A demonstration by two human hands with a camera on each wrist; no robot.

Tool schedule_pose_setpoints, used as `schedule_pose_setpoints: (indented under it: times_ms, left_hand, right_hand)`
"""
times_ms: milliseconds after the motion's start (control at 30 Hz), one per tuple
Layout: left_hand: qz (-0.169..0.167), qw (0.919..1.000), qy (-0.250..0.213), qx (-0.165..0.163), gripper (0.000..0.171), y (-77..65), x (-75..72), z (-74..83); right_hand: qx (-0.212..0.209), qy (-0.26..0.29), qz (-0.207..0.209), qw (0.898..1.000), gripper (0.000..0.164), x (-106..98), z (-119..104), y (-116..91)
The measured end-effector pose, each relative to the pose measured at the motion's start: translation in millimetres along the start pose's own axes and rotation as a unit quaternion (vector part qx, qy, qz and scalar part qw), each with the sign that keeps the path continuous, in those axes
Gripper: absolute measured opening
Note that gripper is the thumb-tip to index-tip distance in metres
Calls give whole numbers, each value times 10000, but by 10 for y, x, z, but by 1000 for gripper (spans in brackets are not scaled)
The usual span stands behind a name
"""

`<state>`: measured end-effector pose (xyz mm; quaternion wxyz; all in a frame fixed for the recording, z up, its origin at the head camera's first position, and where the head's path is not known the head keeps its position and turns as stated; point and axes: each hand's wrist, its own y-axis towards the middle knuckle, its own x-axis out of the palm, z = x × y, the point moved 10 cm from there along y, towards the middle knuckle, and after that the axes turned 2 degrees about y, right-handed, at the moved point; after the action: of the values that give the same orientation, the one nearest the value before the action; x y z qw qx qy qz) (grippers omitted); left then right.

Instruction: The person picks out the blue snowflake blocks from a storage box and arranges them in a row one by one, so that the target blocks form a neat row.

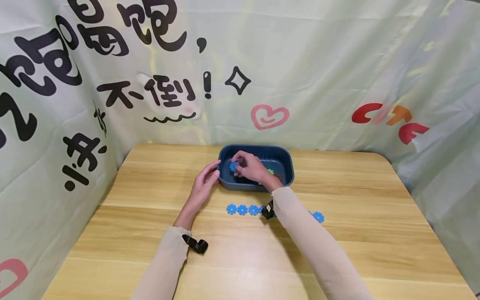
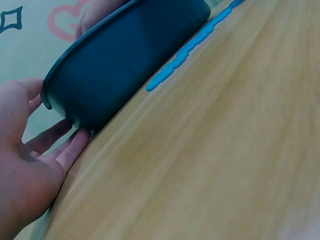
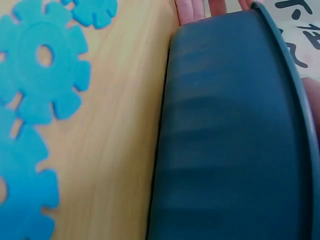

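Note:
A dark blue rectangular bin [image 1: 256, 187] stands near the back edge of the table. My right hand [image 1: 252, 167] reaches down inside it and pinches a blue notched plastic disc [image 1: 233, 166] between thumb and fingers. My left hand [image 1: 205, 180] touches the left end of the bin with fairly straight fingers; in the left wrist view, the hand [image 2: 35, 160] has fingertips at the rim and low on the wall. In front of the bin lies a row of blue notched discs [image 1: 242, 210], partly hidden by my right sleeve. Up close, a disc [image 3: 44, 57] shows a round centre hole.
A green piece [image 1: 271, 171] and a brown piece [image 1: 278, 177] lie in the bin beside my right wrist. The wooden table [image 1: 150, 179] meets a printed cloth backdrop [image 1: 318, 83] behind. Each wrist wears a small black camera [image 1: 201, 246].

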<state>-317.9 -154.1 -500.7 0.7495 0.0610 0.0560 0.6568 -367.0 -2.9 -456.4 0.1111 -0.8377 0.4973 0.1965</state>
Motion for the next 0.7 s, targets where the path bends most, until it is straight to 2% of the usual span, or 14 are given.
schedule_pose_setpoints:
  times_ms: [300, 533, 700]
  left_hand:
    - [26, 10000, 36, -48, 48, -5, -3, 4]
    - [39, 10000, 43, -64, 45, -11, 2, 0]
    - [92, 9999, 92, -95, 42, -15, -8, -14]
  right_hand:
    - [-283, 134, 326, 9990, 22, -146, -87, -139]
    - [-625, -123, 565, 9964, 22, -221, -168, -261]
    - [-775, -112, 731, 9943, 22, -268, -224, -357]
